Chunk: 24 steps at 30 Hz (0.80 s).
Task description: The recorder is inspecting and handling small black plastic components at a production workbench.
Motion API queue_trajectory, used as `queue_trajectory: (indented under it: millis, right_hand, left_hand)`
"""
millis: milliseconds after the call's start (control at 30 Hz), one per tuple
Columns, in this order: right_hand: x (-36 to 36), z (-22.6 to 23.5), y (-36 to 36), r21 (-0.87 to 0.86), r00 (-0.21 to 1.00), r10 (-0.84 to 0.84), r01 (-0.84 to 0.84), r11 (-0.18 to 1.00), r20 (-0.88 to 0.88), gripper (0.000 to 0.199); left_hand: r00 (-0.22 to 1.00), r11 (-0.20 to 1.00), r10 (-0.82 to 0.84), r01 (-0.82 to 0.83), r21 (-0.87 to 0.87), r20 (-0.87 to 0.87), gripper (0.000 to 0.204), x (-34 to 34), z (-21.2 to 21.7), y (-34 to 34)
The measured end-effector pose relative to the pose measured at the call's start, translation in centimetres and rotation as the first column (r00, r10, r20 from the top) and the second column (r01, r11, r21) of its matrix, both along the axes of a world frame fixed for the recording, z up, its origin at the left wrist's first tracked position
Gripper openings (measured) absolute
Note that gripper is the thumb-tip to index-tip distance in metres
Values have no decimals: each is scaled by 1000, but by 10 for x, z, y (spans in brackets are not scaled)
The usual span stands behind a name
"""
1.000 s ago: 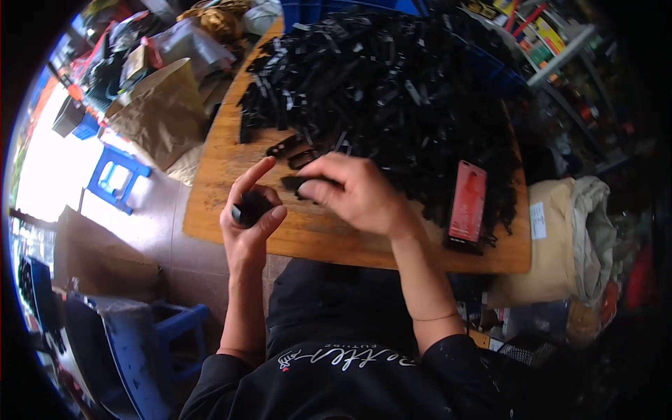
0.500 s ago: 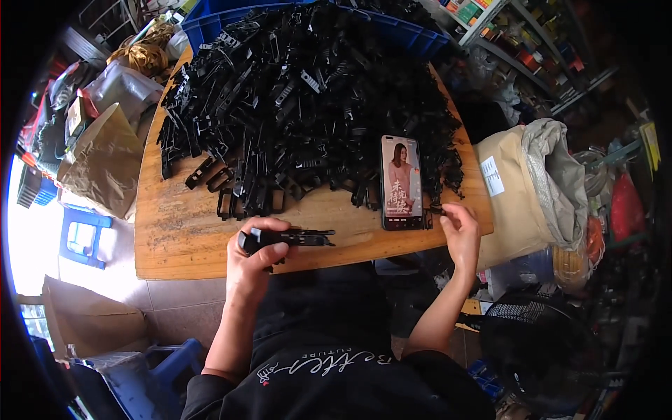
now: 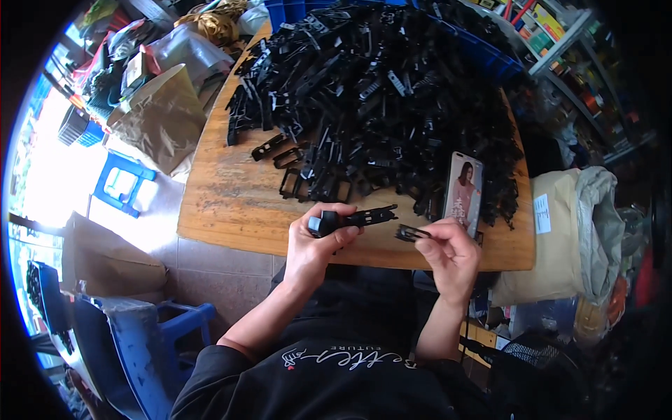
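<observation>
Over the near edge of the wooden table (image 3: pixel 224 199), my left hand (image 3: pixel 306 255) is closed around a bundle of long black plastic pieces (image 3: pixel 374 215), whose narrow ends point right. My right hand (image 3: pixel 455 259) pinches a small black plastic frame (image 3: pixel 409 232) between thumb and fingers. The frame is a short way from the bundle's tip, apart from it. Beyond both hands lies a large heap of similar black plastic parts (image 3: pixel 378 91). A phone (image 3: pixel 460 185) with a lit screen stands tilted just behind my right hand, which covers its lower part.
At the back, a blue crate (image 3: pixel 490 56) borders the heap. A beige sack (image 3: pixel 553 238) stands against the table's right side. Left on the floor are a blue stool (image 3: pixel 119 183) and a brown paper bag (image 3: pixel 164 115). A loaded shelf (image 3: pixel 581 42) rises at the far right.
My right hand has come left from beside the phone, bringing a small black frame toward the bundle in my left hand. The whole view has shifted, with the table appearing farther right.
</observation>
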State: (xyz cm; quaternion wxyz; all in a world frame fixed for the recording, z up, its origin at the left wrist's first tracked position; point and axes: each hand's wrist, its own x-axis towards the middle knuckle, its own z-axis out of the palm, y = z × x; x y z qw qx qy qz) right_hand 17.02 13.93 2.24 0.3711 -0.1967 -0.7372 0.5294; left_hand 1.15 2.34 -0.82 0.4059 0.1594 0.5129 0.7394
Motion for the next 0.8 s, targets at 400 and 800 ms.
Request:
queue_trajectory:
  millis: [400,800]
  right_hand:
    - [-60,-11,-28,159,983,-76,49,986,169,23]
    - [-94,-15,-2,701,885,-383,96,706,264,29]
  left_hand:
    - [997,1000,-3,4,3,-80,28,-11,1,-22]
    - [976,981,146,-163,100,161,35,-41,-3,-40]
